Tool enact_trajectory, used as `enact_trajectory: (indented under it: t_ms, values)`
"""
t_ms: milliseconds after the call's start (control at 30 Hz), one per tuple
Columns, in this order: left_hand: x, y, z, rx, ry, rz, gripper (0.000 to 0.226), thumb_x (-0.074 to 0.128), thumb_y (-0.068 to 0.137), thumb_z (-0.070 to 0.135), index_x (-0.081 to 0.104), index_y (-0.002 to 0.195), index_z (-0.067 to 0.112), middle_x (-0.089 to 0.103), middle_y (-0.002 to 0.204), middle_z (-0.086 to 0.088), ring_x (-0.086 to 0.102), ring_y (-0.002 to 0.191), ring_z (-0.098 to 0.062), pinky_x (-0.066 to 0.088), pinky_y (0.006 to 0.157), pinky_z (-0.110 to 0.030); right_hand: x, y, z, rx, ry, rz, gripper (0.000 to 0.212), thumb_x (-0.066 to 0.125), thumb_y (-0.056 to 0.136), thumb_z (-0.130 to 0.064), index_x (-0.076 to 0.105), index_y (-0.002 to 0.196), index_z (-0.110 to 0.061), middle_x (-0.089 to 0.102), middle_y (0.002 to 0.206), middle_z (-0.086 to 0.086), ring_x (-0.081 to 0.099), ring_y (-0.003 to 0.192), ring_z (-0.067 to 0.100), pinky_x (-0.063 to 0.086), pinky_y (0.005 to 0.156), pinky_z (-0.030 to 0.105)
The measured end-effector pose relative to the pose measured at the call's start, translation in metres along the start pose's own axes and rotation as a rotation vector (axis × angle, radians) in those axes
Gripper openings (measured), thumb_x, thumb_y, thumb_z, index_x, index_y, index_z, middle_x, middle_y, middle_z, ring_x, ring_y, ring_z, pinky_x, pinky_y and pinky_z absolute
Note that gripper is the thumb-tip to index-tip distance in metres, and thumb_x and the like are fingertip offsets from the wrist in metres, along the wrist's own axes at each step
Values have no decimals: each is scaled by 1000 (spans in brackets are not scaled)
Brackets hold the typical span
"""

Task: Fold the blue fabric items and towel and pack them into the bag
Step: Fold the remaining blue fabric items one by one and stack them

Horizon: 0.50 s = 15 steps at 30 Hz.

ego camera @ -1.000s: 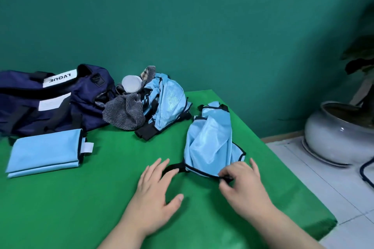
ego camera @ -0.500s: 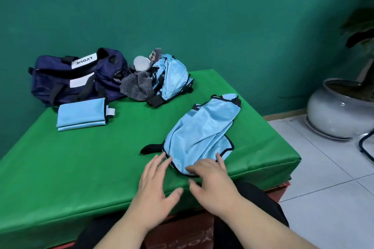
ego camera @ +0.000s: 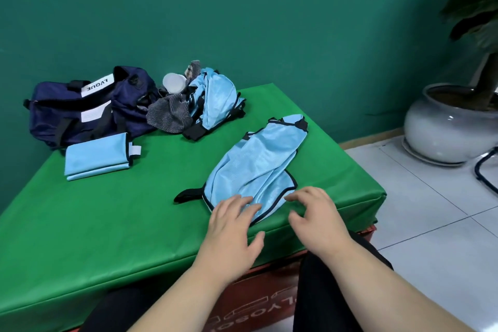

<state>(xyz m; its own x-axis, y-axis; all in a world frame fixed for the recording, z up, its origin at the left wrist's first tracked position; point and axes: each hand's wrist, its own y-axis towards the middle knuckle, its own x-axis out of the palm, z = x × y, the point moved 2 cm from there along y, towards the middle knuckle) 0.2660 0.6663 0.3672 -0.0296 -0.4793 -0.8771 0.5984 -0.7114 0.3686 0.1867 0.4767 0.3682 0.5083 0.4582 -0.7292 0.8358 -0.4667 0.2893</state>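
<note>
Loose blue fabric item (ego camera: 256,167): unfolded and wrinkled, lying on the front-right part of the desk (ego camera: 107,224). It runs diagonally from the near edge toward the far right. It has black trim all round, and a black strap (ego camera: 186,195) sticks out at its near-left end.

Left hand (ego camera: 231,226): palm down, fingers (ego camera: 237,203) straight and slightly spread, with the tips resting on the near end of that fabric. It is not gripping anything.

Right hand (ego camera: 318,221): palm down just right of the left hand, fingers (ego camera: 299,195) spread and lightly bent. The tips are right at the fabric's trimmed edge, but I can't tell if they touch it. It holds nothing.

Folded blue item (ego camera: 97,156): a neat rectangle on the far-left of the desk, just in front of the bag.

Navy bag (ego camera: 80,110): at the back-left against the wall, with a white label strip on top.

Grey striped towel (ego camera: 167,116): bunched up at the bag's right end. A crumpled blue item (ego camera: 215,100) is touching it on the right, and a white round object (ego camera: 173,83) sits behind both.

A red box (ego camera: 264,302) is under the desk. A grey plant pot (ego camera: 444,127) stands on the tiled floor (ego camera: 431,224), well to the right.
</note>
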Motion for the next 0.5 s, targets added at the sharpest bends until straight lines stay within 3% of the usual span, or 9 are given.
enact_trajectory:
  t_ms: [67,200,333,400,500]
  values:
    - [9,13,5,35,92,-13,48,54,79,51,63,121,31,58,121,10,50,118,-15,27,106,-34,-1,6,6,4,4,9,37,60,75,-20,71,110,-27,60,108,-11,50,114,15,38,107,38]
    - [21,33,13,45,227,-81,38,60,76,51,64,111,36,61,101,16,59,99,-13,26,91,-33,0,18,15,11,-14,-39,47,56,73,-25,68,118,-29,59,118,-12,47,124,14,32,111,35]
    - [21,37,7,49,203,-83,25,68,81,47,68,103,36,60,95,18,58,90,-8,23,83,-30,5,24,13,1,-99,-159,54,56,80,-27,57,134,-34,48,142,-17,26,145,9,8,122,44]
    - [18,31,-2,44,198,-59,15,71,81,40,70,95,36,60,89,18,60,83,-7,28,80,-31,8,22,9,-25,-145,-201,52,55,83,-26,56,134,-36,48,140,-19,24,145,6,-1,122,50]
    - [6,20,-23,-4,229,-38,15,76,81,27,71,92,35,62,84,17,61,76,-9,31,77,-32,11,18,3,-79,-162,-215,47,55,81,-25,60,127,-35,54,124,-17,35,135,6,-5,121,52]
